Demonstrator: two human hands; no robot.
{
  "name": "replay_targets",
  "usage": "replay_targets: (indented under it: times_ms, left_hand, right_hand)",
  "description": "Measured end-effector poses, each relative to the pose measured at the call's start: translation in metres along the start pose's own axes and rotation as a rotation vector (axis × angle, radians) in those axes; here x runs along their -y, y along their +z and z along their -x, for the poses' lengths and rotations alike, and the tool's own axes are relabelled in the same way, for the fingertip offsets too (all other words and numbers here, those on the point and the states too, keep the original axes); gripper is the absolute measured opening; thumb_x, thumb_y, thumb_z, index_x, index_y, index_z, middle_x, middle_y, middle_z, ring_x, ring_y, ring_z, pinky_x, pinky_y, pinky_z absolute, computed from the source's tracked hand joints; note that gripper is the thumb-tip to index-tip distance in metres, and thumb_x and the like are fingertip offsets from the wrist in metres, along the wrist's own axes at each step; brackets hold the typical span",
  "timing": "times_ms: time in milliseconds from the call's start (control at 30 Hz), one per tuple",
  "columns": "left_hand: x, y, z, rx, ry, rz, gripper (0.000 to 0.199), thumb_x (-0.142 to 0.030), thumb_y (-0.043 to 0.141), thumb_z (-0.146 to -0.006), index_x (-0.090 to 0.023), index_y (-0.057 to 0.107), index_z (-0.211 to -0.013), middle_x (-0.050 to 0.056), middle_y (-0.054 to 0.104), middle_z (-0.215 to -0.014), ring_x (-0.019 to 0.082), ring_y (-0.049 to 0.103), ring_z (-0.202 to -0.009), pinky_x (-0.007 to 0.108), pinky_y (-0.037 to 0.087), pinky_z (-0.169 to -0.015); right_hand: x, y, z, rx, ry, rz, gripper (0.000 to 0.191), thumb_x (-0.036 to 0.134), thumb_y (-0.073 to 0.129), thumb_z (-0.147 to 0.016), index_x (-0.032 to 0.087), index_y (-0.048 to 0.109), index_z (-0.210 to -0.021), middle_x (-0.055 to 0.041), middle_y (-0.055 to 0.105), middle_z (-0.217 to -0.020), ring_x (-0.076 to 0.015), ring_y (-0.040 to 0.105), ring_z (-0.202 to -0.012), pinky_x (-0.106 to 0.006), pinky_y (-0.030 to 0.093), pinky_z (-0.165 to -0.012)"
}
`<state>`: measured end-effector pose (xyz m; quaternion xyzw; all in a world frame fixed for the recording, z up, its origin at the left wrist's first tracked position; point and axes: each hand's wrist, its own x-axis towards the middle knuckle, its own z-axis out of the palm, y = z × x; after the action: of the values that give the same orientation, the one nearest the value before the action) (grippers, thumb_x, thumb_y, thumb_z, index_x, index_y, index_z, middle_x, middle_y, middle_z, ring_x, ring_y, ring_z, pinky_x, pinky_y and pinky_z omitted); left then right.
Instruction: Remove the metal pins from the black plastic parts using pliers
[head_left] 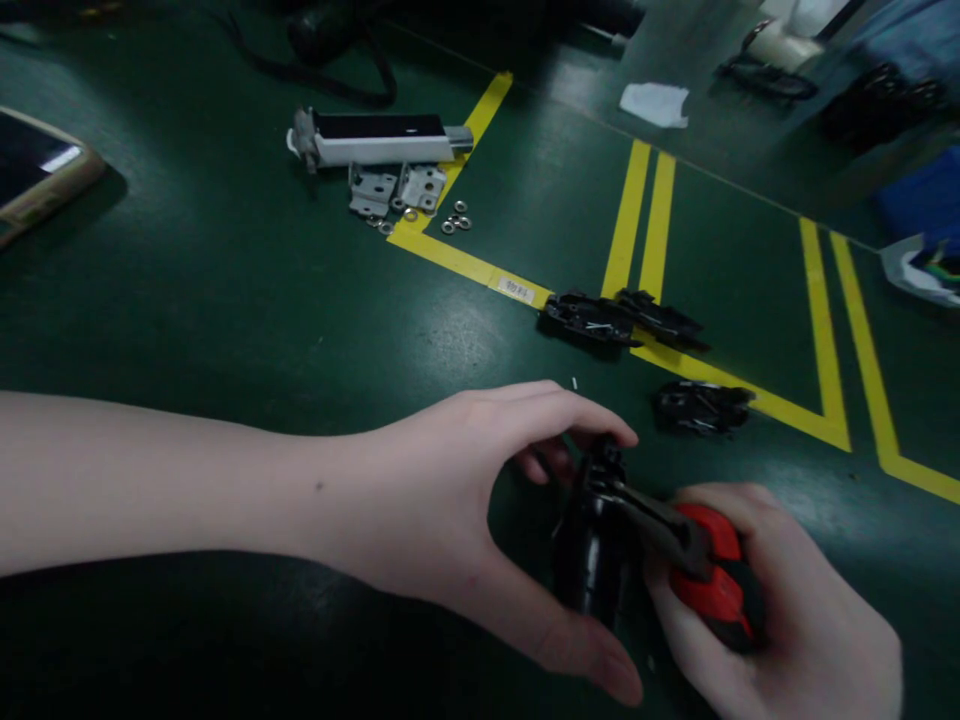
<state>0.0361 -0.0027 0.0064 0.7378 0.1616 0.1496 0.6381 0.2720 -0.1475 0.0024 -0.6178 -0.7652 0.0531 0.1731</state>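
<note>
My left hand (pixel 480 500) curves its thumb and fingers around the two ends of a shiny black plastic part (pixel 592 570), holding it above the green table. In my right hand (pixel 810 610) are long-nosed pliers (pixel 720 570) with red and black handles, closed in my grip. Their metal jaws reach to the upper end of the black part, where small black pieces stick up. Whether the jaw tips pinch anything there is too dark to tell. Just beyond my hands lie more black plastic parts, one (pixel 703 408) near the yellow tape and a pair (pixel 622 318) on it.
A white and black cylinder-like piece (pixel 382 140) lies at the back, beside metal brackets (pixel 397 190) and several small rings (pixel 455 220). A phone (pixel 45 170) rests at the far left. Yellow tape lines (pixel 465 262) cross the table. Someone's blue clothing (pixel 915 45) shows at the top right.
</note>
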Motion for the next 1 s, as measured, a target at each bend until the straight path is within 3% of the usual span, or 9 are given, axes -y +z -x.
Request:
replay_targets:
  times_ms: [200, 367, 467, 667, 833, 1000]
  left_hand:
    - [-0.004, -0.006, -0.001, 0.026, -0.074, 0.036, 0.06, -0.042, 0.09, -0.061, -0.019, 0.071, -0.114, 0.002, 0.075, -0.105, 0.02, 0.071, -0.088, 0.032, 0.061, -0.075]
    - [-0.005, -0.003, 0.001, 0.009, -0.077, 0.012, 0.051, -0.031, 0.095, -0.064, -0.023, 0.073, -0.109, -0.002, 0.074, -0.103, 0.017, 0.071, -0.087, 0.027, 0.059, -0.076]
    - [-0.004, 0.0, 0.002, -0.012, -0.05, -0.041, 0.045, -0.033, 0.096, -0.065, -0.024, 0.073, -0.104, -0.003, 0.073, -0.101, 0.016, 0.07, -0.084, 0.027, 0.059, -0.077]
    - [-0.002, -0.001, -0.001, 0.0, -0.072, 0.051, 0.057, -0.028, 0.095, -0.064, -0.02, 0.067, -0.113, -0.004, 0.072, -0.094, 0.014, 0.067, -0.08, 0.024, 0.058, -0.073]
    - [-0.005, -0.004, -0.002, 0.149, -0.204, 0.237, 0.066, -0.022, 0.086, -0.069, -0.021, 0.061, -0.13, -0.003, 0.068, -0.089, 0.014, 0.065, -0.077, 0.025, 0.056, -0.07]
    - [-0.011, -0.006, -0.001, 0.171, -0.327, 0.257, 0.06, -0.018, 0.086, -0.068, -0.026, 0.067, -0.124, -0.001, 0.067, -0.096, 0.016, 0.065, -0.085, 0.028, 0.056, -0.078]
  right_hand:
    - [0.0, -0.001, 0.001, -0.02, -0.037, 0.017, 0.02, 0.021, 0.056, -0.089, 0.025, 0.054, -0.108, -0.0038, 0.061, -0.088, -0.0203, 0.063, -0.069, -0.034, 0.046, -0.058]
    - [-0.001, -0.001, 0.002, -0.015, -0.053, 0.022, 0.019, 0.022, 0.056, -0.091, 0.024, 0.053, -0.11, -0.0038, 0.06, -0.089, -0.0195, 0.063, -0.071, -0.033, 0.048, -0.058]
    - [0.001, 0.0, 0.001, -0.014, -0.037, 0.012, 0.017, 0.021, 0.055, -0.093, 0.024, 0.053, -0.109, -0.0041, 0.06, -0.089, -0.0192, 0.063, -0.072, -0.033, 0.048, -0.059]
    - [0.001, 0.0, 0.0, -0.006, -0.037, 0.024, 0.017, 0.02, 0.054, -0.093, 0.024, 0.052, -0.109, -0.0048, 0.061, -0.09, -0.019, 0.064, -0.073, -0.033, 0.048, -0.059]
    - [-0.001, 0.001, -0.001, -0.015, -0.049, 0.027, 0.015, 0.023, 0.055, -0.092, 0.023, 0.053, -0.108, -0.0045, 0.06, -0.088, -0.0191, 0.064, -0.072, -0.032, 0.048, -0.058]
    - [-0.001, 0.003, -0.004, -0.04, -0.084, 0.004, 0.014, 0.022, 0.053, -0.093, 0.021, 0.053, -0.107, -0.0049, 0.059, -0.086, -0.0181, 0.062, -0.07, -0.032, 0.047, -0.057]
